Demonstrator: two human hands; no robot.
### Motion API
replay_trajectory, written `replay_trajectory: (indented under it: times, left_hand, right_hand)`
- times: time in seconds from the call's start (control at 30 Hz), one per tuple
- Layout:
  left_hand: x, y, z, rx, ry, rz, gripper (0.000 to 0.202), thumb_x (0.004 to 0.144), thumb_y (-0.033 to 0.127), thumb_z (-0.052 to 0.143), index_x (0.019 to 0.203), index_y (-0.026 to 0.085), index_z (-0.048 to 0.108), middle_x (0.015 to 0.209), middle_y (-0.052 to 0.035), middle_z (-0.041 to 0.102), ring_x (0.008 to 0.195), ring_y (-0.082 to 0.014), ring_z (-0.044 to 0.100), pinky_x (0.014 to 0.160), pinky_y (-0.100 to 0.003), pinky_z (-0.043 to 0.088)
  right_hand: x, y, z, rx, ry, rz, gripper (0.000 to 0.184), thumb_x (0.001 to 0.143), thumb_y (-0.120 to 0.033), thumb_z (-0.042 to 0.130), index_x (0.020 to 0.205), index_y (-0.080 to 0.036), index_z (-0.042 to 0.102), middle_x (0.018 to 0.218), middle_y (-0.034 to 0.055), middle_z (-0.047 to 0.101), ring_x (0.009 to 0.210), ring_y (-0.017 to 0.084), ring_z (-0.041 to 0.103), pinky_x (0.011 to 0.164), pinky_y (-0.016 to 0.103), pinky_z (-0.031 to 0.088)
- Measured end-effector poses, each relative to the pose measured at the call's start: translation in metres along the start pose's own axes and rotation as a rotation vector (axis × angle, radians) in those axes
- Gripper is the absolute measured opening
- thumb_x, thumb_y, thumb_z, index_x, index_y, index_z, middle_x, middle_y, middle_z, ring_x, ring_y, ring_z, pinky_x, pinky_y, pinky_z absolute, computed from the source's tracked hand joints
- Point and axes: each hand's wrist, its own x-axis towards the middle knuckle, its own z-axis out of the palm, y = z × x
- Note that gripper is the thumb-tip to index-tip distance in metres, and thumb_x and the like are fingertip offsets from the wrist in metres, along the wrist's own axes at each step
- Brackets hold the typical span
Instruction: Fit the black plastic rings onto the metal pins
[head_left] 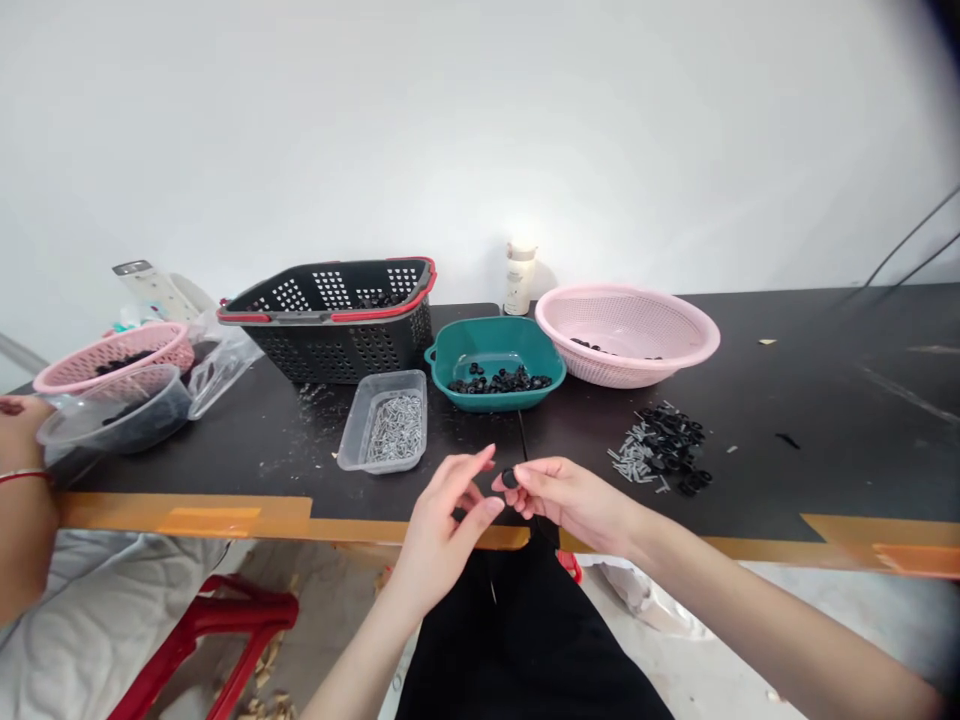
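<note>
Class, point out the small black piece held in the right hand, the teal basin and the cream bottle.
Small black piece (510,479): head view, middle of its visible face.
Teal basin (491,338): head view, bare inner back wall.
Cream bottle (518,287): head view, middle of its body.

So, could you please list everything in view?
Table: one, black, centre
Heap: one, black-grey, right
Dish: one, teal, centre
Parts: many, black, in dish
Tub: one, clear, beside dish
Pins: many, silver, in tub
Large basket: one, black-red, behind tub
Bottle: one, cream, behind dish
Round basket: one, pink, right
Smaller basket: one, pink, left
Bowl: one, clear, left
Bag: one, clear, beside bowl
Tape: several, orange, table edge
Stool: one, red, below
Neighbour's arm: one, left edge
Held part: one, black, right hand
Left hand: one, lower centre
Right hand: one, lower centre
</note>
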Motion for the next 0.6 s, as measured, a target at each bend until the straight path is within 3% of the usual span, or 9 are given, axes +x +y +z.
replay_trajectory:
  times: [0.13, 0.2, 0.3, 0.37, 0.43, 0.53, 0.6]
  left_hand:
    - [0.014, 0.003, 0.009, 0.062, -0.066, 0.053, 0.024, 0.091, 0.027, 0.058, 0.111, 0.022, 0.07, 0.099, -0.0057, 0.069, 0.087, -0.0168, 0.066, 0.076, -0.027, 0.054]
    - [0.014, 0.0, 0.01, 0.162, -0.064, 0.077, 0.019, 0.09, 0.025, 0.059, 0.105, 0.022, 0.072, 0.098, -0.0046, 0.073, 0.089, -0.018, 0.068, 0.08, -0.028, 0.054]
    - [0.013, -0.01, 0.011, 0.347, -0.05, 0.173, 0.017, 0.091, 0.024, 0.059, 0.102, 0.022, 0.071, 0.098, -0.0037, 0.076, 0.088, -0.0189, 0.07, 0.081, -0.029, 0.055]
    - [0.013, -0.017, 0.01, 0.45, -0.023, 0.246, 0.016, 0.091, 0.027, 0.058, 0.099, 0.02, 0.071, 0.094, -0.0043, 0.077, 0.083, -0.0189, 0.071, 0.078, -0.028, 0.056]
    - [0.014, -0.023, 0.008, 0.529, -0.001, 0.305, 0.019, 0.093, 0.028, 0.055, 0.095, 0.018, 0.07, 0.089, -0.0048, 0.076, 0.078, -0.0186, 0.071, 0.074, -0.028, 0.056]
    - [0.019, -0.031, 0.004, 0.617, 0.006, 0.362, 0.023, 0.096, 0.028, 0.049, 0.096, 0.016, 0.068, 0.088, -0.0059, 0.075, 0.077, -0.0186, 0.071, 0.071, -0.028, 0.057]
    - [0.023, -0.036, 0.001, 0.664, -0.005, 0.388, 0.022, 0.096, 0.027, 0.049, 0.099, 0.016, 0.067, 0.09, -0.0065, 0.075, 0.079, -0.0195, 0.071, 0.073, -0.03, 0.058]
  right_hand:
    - [-0.006, 0.011, 0.004, -0.01, 0.02, -0.022, 0.04, 0.077, -0.053, 0.072, 0.074, -0.013, 0.07, 0.068, 0.0002, 0.061, 0.066, 0.01, 0.053, 0.071, 0.026, 0.043]
    - [-0.013, 0.015, 0.005, -0.042, 0.031, -0.003, 0.043, 0.084, -0.056, 0.063, 0.08, -0.013, 0.07, 0.07, 0.0014, 0.062, 0.068, 0.012, 0.055, 0.072, 0.028, 0.044]
    - [-0.026, 0.014, -0.004, -0.355, 0.093, -0.079, 0.042, 0.092, -0.053, 0.051, 0.1, -0.016, 0.07, 0.089, 0.0066, 0.068, 0.079, 0.017, 0.06, 0.077, 0.033, 0.048]
    - [-0.035, 0.009, -0.021, -0.737, 0.236, -0.228, 0.033, 0.093, -0.045, 0.054, 0.108, -0.02, 0.069, 0.103, 0.008, 0.069, 0.091, 0.021, 0.061, 0.086, 0.037, 0.047]
    - [-0.043, 0.002, -0.048, -1.06, 0.429, -0.34, 0.025, 0.092, -0.037, 0.057, 0.106, -0.022, 0.07, 0.104, 0.0078, 0.07, 0.098, 0.025, 0.06, 0.091, 0.041, 0.045]
    - [-0.052, -0.011, -0.094, -1.334, 0.594, -0.281, 0.021, 0.091, -0.032, 0.055, 0.101, -0.022, 0.071, 0.1, 0.0064, 0.072, 0.095, 0.025, 0.061, 0.088, 0.041, 0.047]
    - [-0.053, -0.02, -0.118, -1.415, 0.617, -0.2, 0.019, 0.089, -0.031, 0.056, 0.093, -0.022, 0.072, 0.096, 0.0054, 0.072, 0.092, 0.026, 0.062, 0.085, 0.04, 0.047]
